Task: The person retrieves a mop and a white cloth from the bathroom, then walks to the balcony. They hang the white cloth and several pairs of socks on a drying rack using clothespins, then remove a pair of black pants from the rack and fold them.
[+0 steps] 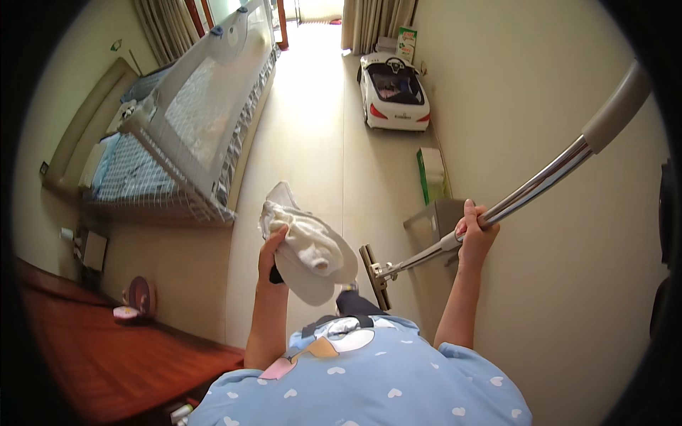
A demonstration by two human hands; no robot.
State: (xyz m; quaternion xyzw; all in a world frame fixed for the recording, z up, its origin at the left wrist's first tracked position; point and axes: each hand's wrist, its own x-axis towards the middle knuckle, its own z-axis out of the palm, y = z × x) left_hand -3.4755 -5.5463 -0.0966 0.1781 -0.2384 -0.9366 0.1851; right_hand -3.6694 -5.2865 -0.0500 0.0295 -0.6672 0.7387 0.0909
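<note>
The left hand (273,250) clutched a bunched white cloth (307,245), which hid most of its fingers. The right hand (474,231) was clenched around a metal mop pole (526,192), right of the cloth. The pole's flat head (374,268) sat just below the cloth, partly behind the person's blue shirt (369,383). A toy car (393,89) stood far beyond the cloth.

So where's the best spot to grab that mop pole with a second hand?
Probably the bare chrome stretch of the mop pole, just above the right hand, coming from the left. The pole slants up toward the right wall, so that side is open. The left hand holds a white cloth.
</note>
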